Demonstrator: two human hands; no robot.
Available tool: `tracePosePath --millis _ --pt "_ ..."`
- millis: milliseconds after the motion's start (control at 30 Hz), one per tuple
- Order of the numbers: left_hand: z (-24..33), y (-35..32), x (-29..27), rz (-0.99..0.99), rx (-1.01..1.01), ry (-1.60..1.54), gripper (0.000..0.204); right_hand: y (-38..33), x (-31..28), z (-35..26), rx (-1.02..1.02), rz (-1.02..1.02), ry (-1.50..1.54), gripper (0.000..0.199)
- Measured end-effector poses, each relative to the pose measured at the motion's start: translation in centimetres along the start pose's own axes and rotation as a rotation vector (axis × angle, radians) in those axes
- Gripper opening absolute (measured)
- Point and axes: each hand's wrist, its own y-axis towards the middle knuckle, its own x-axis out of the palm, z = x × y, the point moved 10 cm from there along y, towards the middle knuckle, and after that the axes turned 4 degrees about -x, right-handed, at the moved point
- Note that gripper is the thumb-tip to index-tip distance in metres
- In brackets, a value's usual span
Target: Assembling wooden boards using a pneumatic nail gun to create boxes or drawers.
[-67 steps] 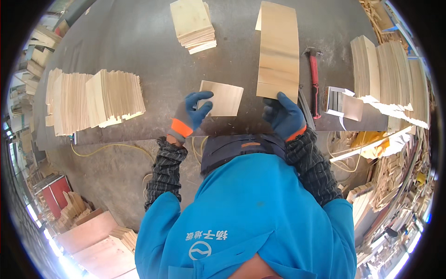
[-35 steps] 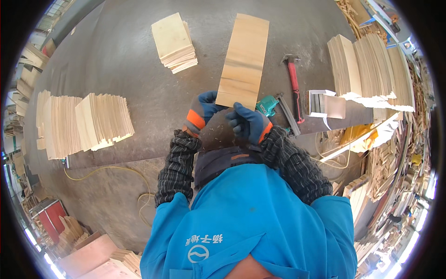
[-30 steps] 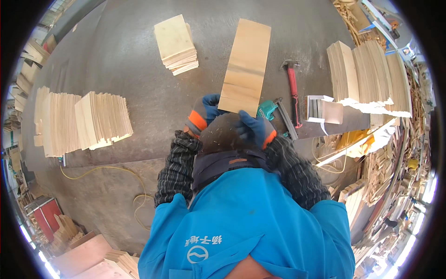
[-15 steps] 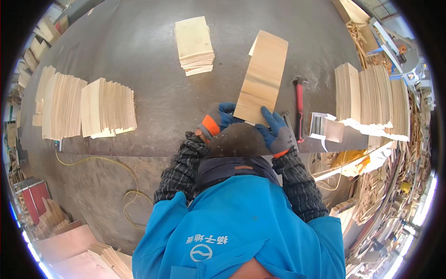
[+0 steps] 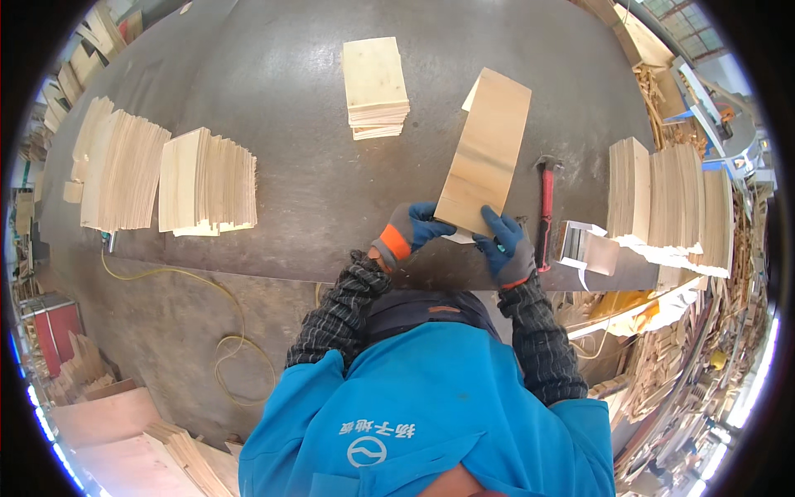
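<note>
A long, thin wooden board (image 5: 484, 153) slants away from me over the dark table, its near end between my two gloved hands. At the near left corner, my left hand (image 5: 420, 224) has its fingers closed on the edge. My right hand (image 5: 507, 242) grips the near right corner, with a finger lying over the top face. Beneath the board a paler piece shows at its far left edge and again by my hands; the rest of it is hidden. Right of the board lies a hammer (image 5: 546, 211) with a red and black handle.
A pale board stack (image 5: 373, 73) lies flat farther back on the table (image 5: 306, 174). Upright rows of boards stand at left (image 5: 207, 182) and right (image 5: 671, 195). Near the right row sits a small open box (image 5: 586, 247). A yellow hose (image 5: 186, 282) hangs at the front left.
The whole view has shifted, so the table and its contents appear farther right, mostly lower. Both hands keep their hold on the board, with little visible change in their grip.
</note>
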Motion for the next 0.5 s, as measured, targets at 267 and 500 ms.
tracePosePath --millis 267,500 --pt "2.2 -0.1 -1.6 0.103 0.23 0.613 0.036 -0.2 0.1 0.8 0.064 -0.121 0.08 0.06" --pt "-0.1 -0.4 -1.7 0.052 -0.005 0.165 0.034 -0.6 0.2 0.2 -0.003 -0.144 -0.188 0.068"
